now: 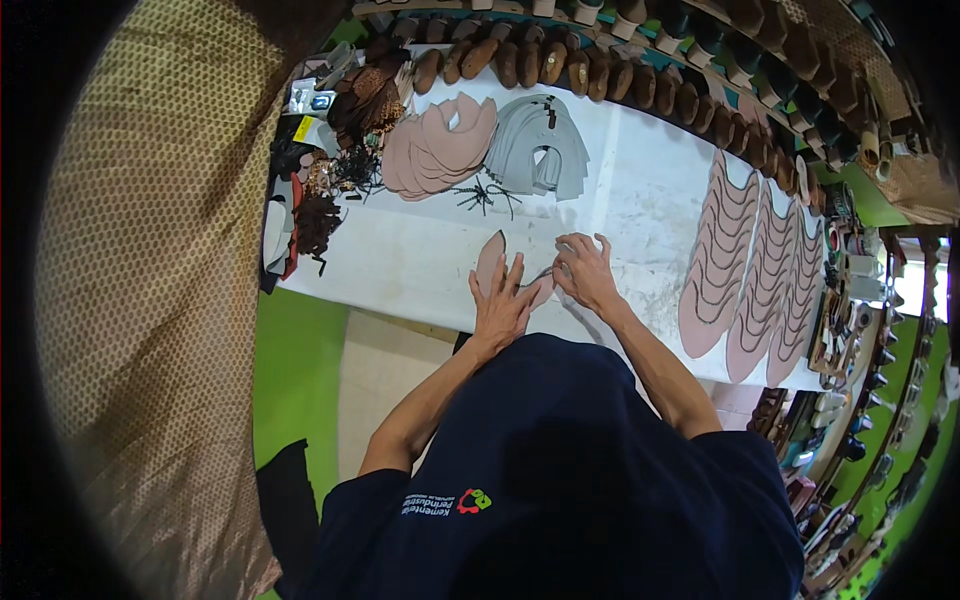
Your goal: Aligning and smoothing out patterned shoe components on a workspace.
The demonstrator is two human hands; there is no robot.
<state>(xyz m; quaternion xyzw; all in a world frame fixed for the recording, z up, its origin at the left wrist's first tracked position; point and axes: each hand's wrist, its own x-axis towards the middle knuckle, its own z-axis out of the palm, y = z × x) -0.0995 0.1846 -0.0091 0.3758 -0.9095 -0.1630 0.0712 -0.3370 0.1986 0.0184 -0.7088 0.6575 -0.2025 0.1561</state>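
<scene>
A: Left hand (499, 303) is laid flat, fingers spread wide, pressed on a pink shoe-upper piece (492, 262) at the near edge of the white table (640, 190). Nothing is gripped; the piece is only pinned down.

B: Right hand (585, 272)?

A: Held just beside it, fingers curled down onto the table surface. Whether anything is pinched cannot be told; the fingertips are turned away.

B: What is hidden?

A: Most of the pink piece is covered by the left palm; only its pointed tip is seen. Both forearms are cut off by the dark blue shirt (560, 480). Farther off, stacked pink pieces (435, 150), grey pieces (535, 150) and rows of pink uppers (715, 260) are noted.
</scene>
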